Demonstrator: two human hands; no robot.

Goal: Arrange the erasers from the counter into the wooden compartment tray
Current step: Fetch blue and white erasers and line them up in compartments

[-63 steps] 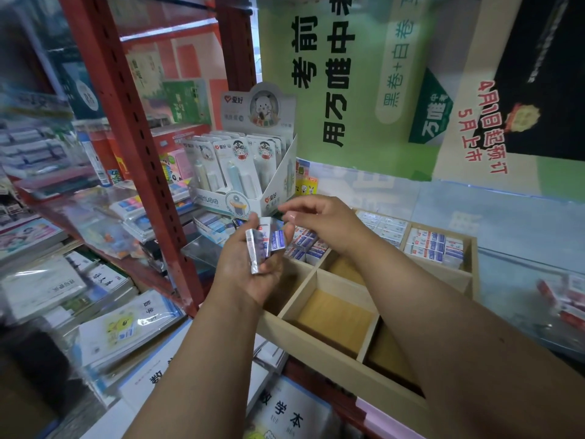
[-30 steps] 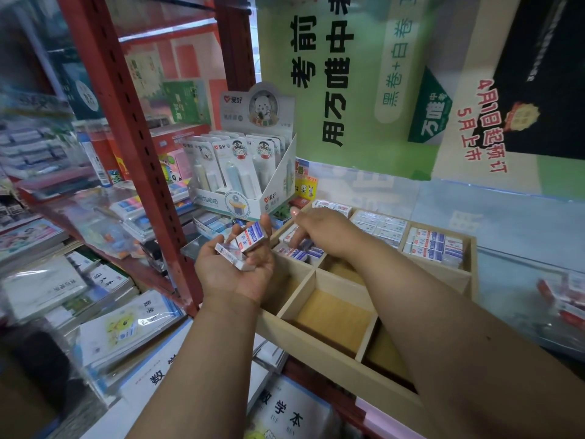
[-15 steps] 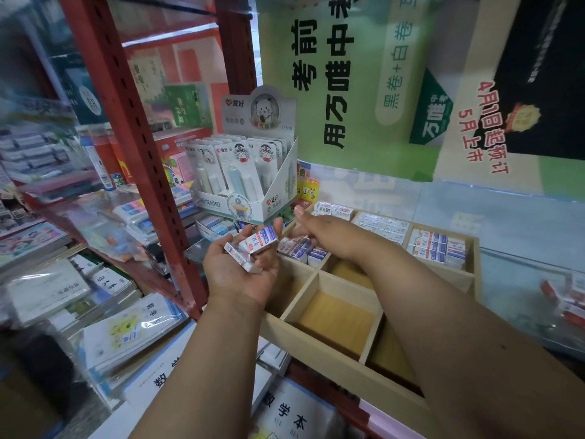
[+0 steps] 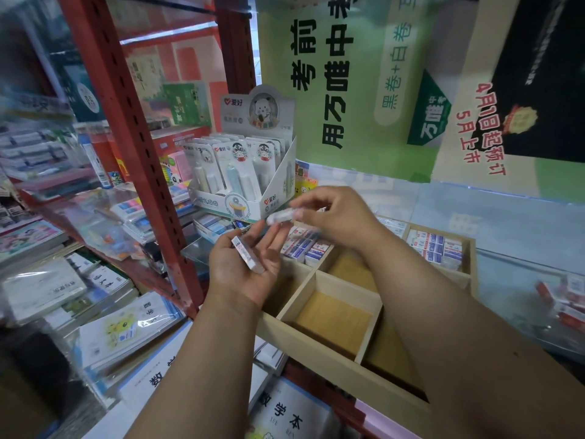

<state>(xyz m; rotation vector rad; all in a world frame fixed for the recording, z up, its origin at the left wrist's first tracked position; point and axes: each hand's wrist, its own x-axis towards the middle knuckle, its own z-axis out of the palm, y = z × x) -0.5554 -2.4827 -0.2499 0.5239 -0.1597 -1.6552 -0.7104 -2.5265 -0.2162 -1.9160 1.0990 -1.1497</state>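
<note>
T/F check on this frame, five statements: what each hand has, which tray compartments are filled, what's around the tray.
1. The right hand pinches an eraser in the air above the wooden tray. True.
2. The left hand is empty. False: one eraser lies on its open palm.
3. The near middle compartment of the tray holds erasers. False: only its bare wooden floor shows.
4. The far right compartment holds packed erasers. True.
5. The display box of carded items stands inside the tray. False: it stands behind the tray, beside the red shelf post.
</note>
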